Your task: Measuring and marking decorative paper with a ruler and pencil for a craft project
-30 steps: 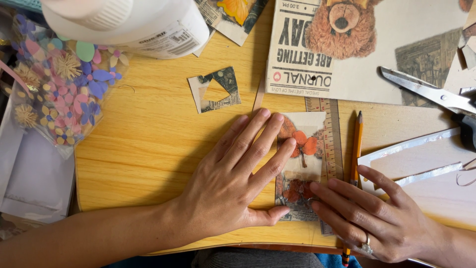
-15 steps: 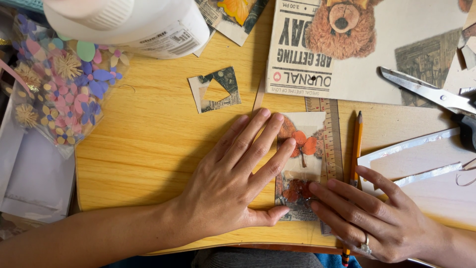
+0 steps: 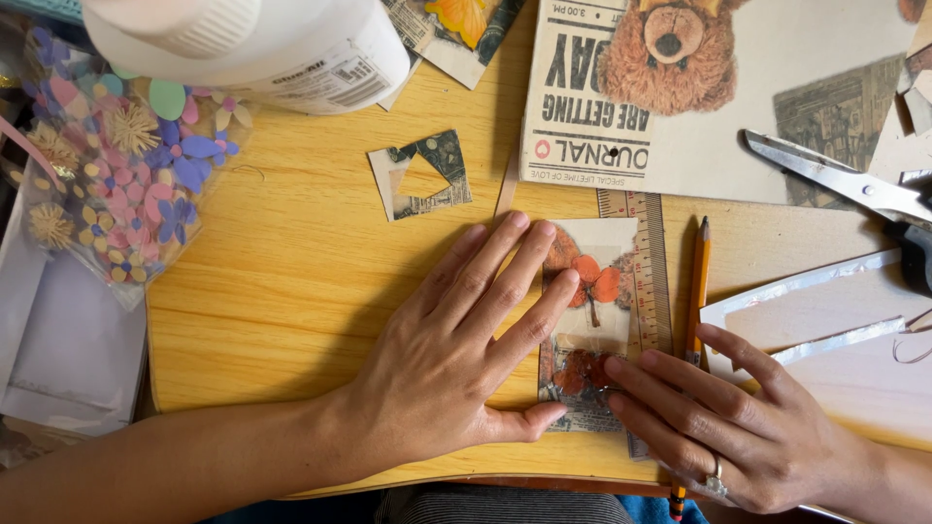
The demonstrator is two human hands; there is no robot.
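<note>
A small paper card with orange butterflies (image 3: 604, 291) lies flat on the wooden table (image 3: 291, 291), partly over a wooden ruler (image 3: 649, 262). My left hand (image 3: 466, 340) rests palm down with its fingers spread across the card's left side. My right hand (image 3: 718, 422) presses its fingertips on the card's lower right corner; it wears a ring. An orange pencil (image 3: 695, 291) lies just right of the ruler, passing under my right hand.
A cut paper scrap (image 3: 422, 175) lies above my left hand. Behind stand a white glue bottle (image 3: 262, 44) and a printed sheet with a teddy bear (image 3: 680, 78). Scissors (image 3: 845, 184) lie at right, a bag of paper flowers (image 3: 116, 175) at left.
</note>
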